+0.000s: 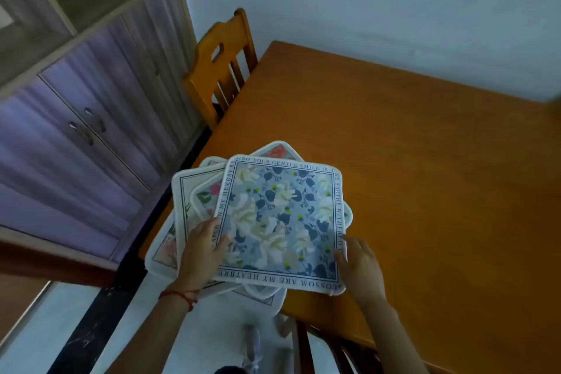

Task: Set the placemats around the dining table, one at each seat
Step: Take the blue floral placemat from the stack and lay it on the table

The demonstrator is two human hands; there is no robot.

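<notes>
- Placemats, several in number, form a fanned, uneven stack at the near corner of the dining table; part of the stack overhangs the table edge toward the floor.
- Top placemat: square, blue floral print, white rounded border with lettering round the margin. The mats beneath show pink and green flower prints at their exposed corners.
- Left hand lies on the left side of the stack, thumb pressed on the top mat's border; the other fingers are hidden beneath or behind the mats, so a pinch is likely but cannot be confirmed. A red thread circles this wrist.
- Right hand meets the top mat's right edge near its lower corner, fingers curled at the border; whether they clamp the mat or merely touch it cannot be told.
- Wooden chair stands at the table's far left side; a second chair's dark back shows at the near edge.
- Cabinet with twin handles stands against the wall to the left.
- Progress, as judged: no placemat lies at any visible seat and the visible tabletop holds only the stack, so distribution appears not yet begun. Remaining: separate the mats and lay one before each chair.
</notes>
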